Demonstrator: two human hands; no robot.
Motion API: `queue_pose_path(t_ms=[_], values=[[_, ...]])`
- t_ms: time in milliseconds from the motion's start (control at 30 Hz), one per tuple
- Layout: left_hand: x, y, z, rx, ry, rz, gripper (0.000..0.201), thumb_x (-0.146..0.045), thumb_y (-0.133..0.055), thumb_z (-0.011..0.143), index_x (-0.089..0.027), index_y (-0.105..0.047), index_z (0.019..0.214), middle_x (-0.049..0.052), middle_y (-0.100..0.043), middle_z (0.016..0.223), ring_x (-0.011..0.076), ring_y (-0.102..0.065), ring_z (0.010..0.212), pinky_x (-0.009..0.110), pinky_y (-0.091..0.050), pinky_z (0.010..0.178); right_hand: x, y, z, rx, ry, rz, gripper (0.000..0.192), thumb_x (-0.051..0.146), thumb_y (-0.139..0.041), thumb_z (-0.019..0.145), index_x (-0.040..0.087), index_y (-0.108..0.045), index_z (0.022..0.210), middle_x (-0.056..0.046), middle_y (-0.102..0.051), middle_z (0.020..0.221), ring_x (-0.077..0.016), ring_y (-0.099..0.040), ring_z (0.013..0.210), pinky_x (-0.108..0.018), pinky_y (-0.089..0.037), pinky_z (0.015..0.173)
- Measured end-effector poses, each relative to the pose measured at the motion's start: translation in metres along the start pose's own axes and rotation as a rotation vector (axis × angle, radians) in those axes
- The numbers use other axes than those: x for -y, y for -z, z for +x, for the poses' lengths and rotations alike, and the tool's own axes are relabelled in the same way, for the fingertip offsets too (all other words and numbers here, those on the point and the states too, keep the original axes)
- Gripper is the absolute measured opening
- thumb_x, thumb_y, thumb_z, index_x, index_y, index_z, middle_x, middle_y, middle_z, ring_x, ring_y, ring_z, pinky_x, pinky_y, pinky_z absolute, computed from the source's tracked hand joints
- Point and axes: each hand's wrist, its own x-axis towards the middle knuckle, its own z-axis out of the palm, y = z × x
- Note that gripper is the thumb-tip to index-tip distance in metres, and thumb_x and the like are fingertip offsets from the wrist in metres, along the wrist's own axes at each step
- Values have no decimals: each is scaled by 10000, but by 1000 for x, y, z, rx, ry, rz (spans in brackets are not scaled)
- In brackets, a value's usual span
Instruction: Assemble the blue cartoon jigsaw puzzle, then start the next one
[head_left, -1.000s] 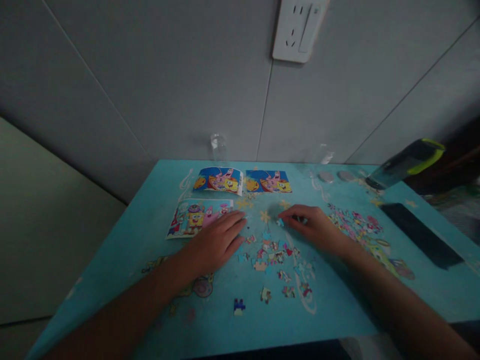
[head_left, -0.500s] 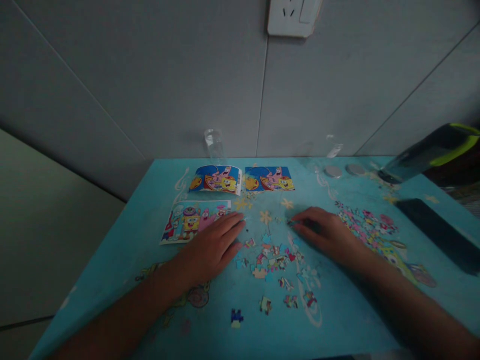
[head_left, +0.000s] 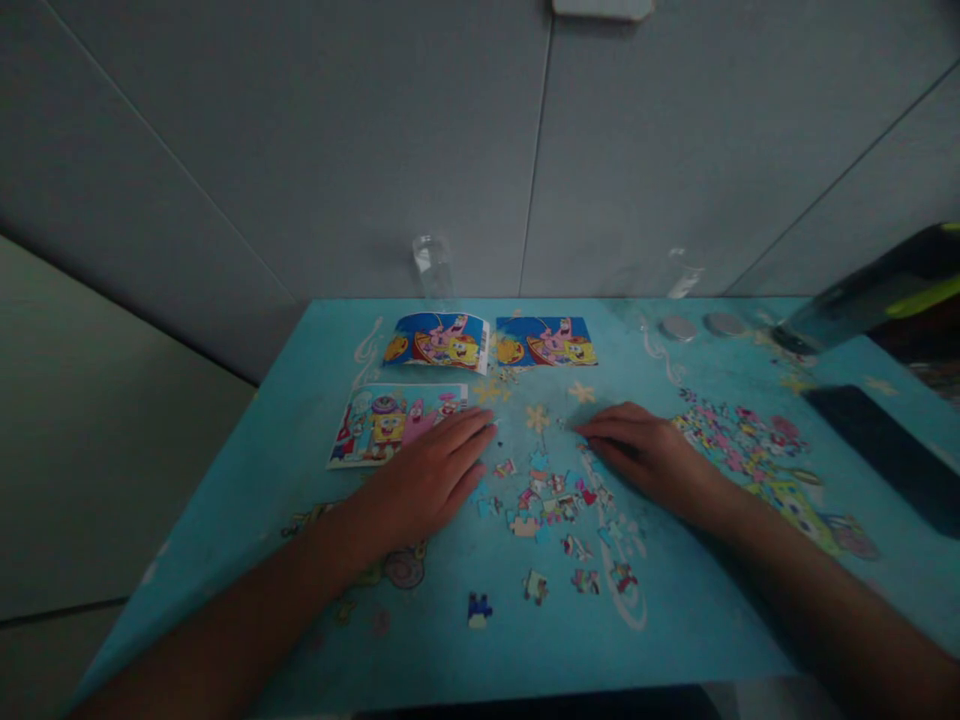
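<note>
Puzzle pieces [head_left: 525, 525] lie centrally on the counter [head_left: 247, 450], before three picture cards [head_left: 545, 343]; bottle [head_left: 862, 293] at far right, behind a slab [head_left: 885, 455].

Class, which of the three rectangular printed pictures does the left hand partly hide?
The light-blue picture, nearest the person: the left hand hides its lower right corner. The curved dark-blue picture and flat dark-blue picture lie farther back, unobstructed.

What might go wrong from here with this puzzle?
The right hand sits close beside the pile of small multicoloured jigsaw pieces and might scatter it. The dark-blue and pale jigsaw piece lies nearest the front edge of the blue table and might get knocked off. The left hand partly hides the light-blue rectangular picture sheet and might drag it.
</note>
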Motion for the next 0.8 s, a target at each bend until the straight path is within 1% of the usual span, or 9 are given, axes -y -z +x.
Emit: queue_pose_path(t_ms=[100,233,333,433,567,800], values=[[0,0,0,1,2,4,451,-269,-426,1056,-152,-461,1490,133,-452,1559,258,-434,1450,499,-402,1224,7,0,-1,-8,36,32,289,200,-531,1013,253,-690,1249,-67,-722,1136,-206,-666,1046,-396,-554,936],[0,0,0,7,5,4,457,-279,-420,1059,-159,-451,1499,134,-445,1564,261,-435,1447,507,-402,1220,19,3,-1,-27,77,20,241,207,-554,996,230,-722,1168,-82,-735,1082,-225,-675,999,-410,-563,901],[0,-1,0,15,13,-8,465,-282,-419,1062,-164,-436,1512,128,-428,1577,254,-417,1460,497,-386,1231,24,4,-1,-17,78,-4,230,215,-552,991,236,-741,1121,-82,-741,1045,-236,-681,970,-422,-570,882],[0,0,-1,17,23,-33,460,-293,-409,1069,-172,-437,1511,120,-424,1580,250,-408,1466,491,-372,1241,25,4,-2,-3,59,-14,232,223,-550,989,255,-748,1106,-74,-743,1040,-244,-685,971,-436,-572,887],[-2,3,0,18,29,-75,446,-289,-384,1076,-175,-445,1502,115,-432,1576,244,-407,1468,486,-367,1244,24,3,-1,-17,46,-20,231,226,-549,986,254,-753,1091,-74,-742,1022,-245,-688,946,-449,-581,860],[-5,4,2,28,33,-64,438,-225,-372,1063,-148,-443,1489,132,-433,1569,240,-380,1485,473,-359,1248,20,-1,-1,-5,77,-43,230,221,-548,983,255,-728,1121,-80,-734,1035,-251,-685,946,-458,-583,849]])
